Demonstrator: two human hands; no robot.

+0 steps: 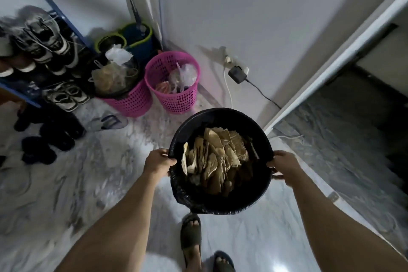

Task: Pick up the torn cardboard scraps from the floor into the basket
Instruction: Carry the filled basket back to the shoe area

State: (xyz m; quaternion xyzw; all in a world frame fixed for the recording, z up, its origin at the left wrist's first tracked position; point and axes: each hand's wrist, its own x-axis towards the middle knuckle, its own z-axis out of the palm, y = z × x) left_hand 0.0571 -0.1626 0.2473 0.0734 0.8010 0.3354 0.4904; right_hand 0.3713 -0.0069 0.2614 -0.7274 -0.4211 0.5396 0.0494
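Note:
A round black basket point(220, 115) lined with a black plastic bag is held up off the floor in front of me. Several torn brown cardboard scraps point(217, 153) are piled inside it. My left hand point(160, 161) grips the basket's left rim, fingers curled over the edge. My right hand point(284, 164) grips the right rim the same way. No scraps show on the marble floor point(106, 161) around me.
Two pink mesh baskets point(176, 95) point(130, 100) with bags stand by the wall ahead, a mop bucket point(136, 37) behind them. A shoe rack point(37, 51) and loose shoes sit left. A charger and cable point(238, 74) hang on the wall. A door frame point(331, 68) is right.

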